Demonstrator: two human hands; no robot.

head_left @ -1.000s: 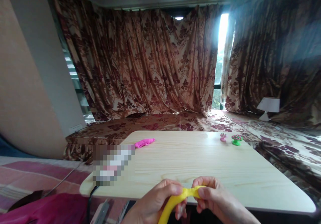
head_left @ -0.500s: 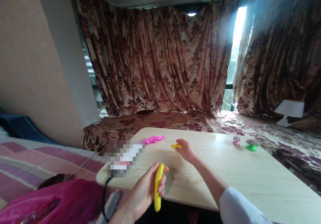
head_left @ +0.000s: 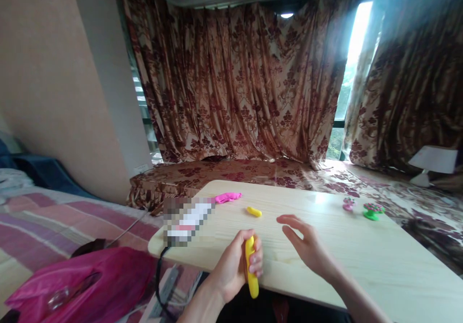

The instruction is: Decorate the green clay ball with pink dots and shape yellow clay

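Note:
My left hand is wrapped round a long roll of yellow modelling clay, held upright at the table's near edge. A short piece of yellow clay lies on the table beyond it. To the right, my right hand hovers over the tabletop, fingers apart and holding nothing. Farther back on the left is a lump of pink clay. Two small mushroom-shaped figures, one pink and one green with pink dots, stand at the far right.
The pale wooden table has a blurred-out item with a black cable on its left. Beside the table lie a magenta bag and a power strip. A white lamp stands behind on the right, before patterned curtains.
The yellow clay was pulled in two between both hands. My right hand set the short piece on the table, let go and drew back right. The left kept the long roll.

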